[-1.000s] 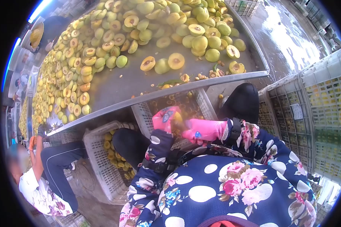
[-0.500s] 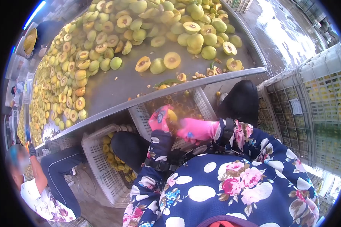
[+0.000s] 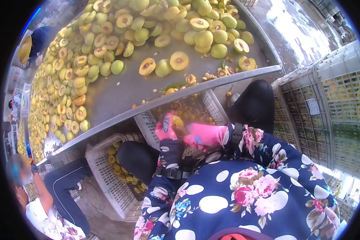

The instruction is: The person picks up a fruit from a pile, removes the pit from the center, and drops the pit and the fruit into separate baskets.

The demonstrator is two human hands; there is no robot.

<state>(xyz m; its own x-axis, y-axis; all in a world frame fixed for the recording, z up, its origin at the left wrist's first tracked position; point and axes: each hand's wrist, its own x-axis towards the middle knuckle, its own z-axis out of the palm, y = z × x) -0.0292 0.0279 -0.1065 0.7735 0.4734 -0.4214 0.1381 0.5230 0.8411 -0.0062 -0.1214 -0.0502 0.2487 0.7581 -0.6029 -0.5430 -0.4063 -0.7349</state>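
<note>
The left pink-gloved hand (image 3: 165,128) seems clamped on a rounded yellow fruit (image 3: 177,121) at its two o'clock, above a white perforated plastic crate (image 3: 217,107) — the blurred right pink-gloved hand's (image 3: 206,135) grip cannot be told — and slick juice could let it slip.

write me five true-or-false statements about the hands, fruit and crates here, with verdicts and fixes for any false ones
1. The left hand and right hand wear green gloves. False: both gloves are pink.
2. The left hand holds a yellow fruit. True.
3. Everything piled on the metal table is whole fruit. False: many pieces are cut halves.
4. A crate with fruit pieces in it stands beside the person's left leg. True.
5. The stacked crates on the right are empty. False: yellow contents show through their sides.
</note>
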